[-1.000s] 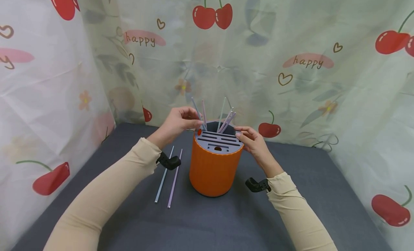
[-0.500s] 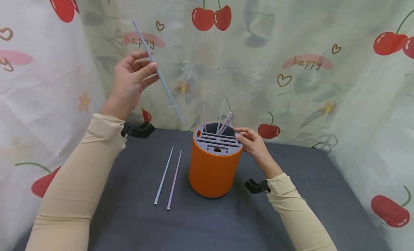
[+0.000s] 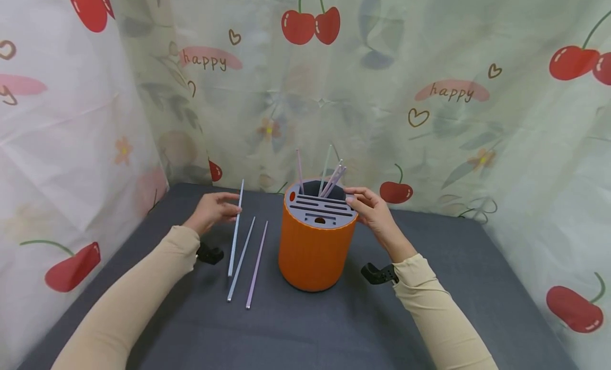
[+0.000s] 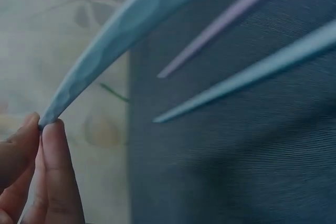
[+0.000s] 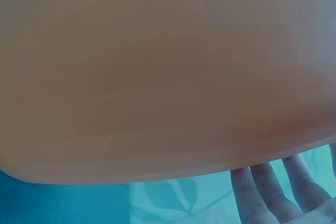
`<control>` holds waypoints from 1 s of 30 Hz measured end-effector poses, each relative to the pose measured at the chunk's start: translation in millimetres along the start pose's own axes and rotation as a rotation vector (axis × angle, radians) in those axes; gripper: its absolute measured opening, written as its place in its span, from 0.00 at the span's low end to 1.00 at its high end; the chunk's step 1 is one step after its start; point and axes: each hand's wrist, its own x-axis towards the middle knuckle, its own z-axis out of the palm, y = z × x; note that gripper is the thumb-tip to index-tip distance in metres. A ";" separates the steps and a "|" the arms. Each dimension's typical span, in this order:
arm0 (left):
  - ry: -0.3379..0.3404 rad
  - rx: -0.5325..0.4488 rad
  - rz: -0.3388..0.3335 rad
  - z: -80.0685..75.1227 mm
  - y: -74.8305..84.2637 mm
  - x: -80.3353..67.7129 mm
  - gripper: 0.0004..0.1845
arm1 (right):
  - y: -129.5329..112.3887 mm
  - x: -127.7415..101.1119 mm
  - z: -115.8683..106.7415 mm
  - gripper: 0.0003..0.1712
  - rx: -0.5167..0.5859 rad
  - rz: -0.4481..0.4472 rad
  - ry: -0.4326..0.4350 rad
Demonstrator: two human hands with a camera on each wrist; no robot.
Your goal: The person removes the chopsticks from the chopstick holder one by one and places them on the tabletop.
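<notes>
An orange round holder [image 3: 315,253] with a grey slotted top [image 3: 321,206] stands mid-table; several thin straws [image 3: 329,174] stick up from its back opening. My left hand [image 3: 214,210] pinches a pale blue straw [image 3: 235,228] near its far end, low over the table left of the holder; the pinch [image 4: 43,125] on the blue straw [image 4: 126,24] shows in the left wrist view. My right hand [image 3: 369,208] rests on the holder's right rim, fingers curled against it. The right wrist view is filled by the orange holder wall [image 5: 157,77] with fingertips [image 5: 273,192] below.
A blue straw [image 3: 241,258] and a lilac straw [image 3: 256,264] lie side by side on the dark grey tablecloth [image 3: 305,327], left of the holder. Cherry-print curtains [image 3: 429,94] close in the back and both sides.
My left hand drew the blue straw out of the holder, lifted it high to the left, then brought it down beside the two lying straws. The right hand stayed on the rim.
</notes>
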 end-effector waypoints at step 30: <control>-0.003 0.213 -0.203 25.2 -54.5 7.1 0.24 | 0.8 1.2 0.1 0.20 0.009 0.014 0.006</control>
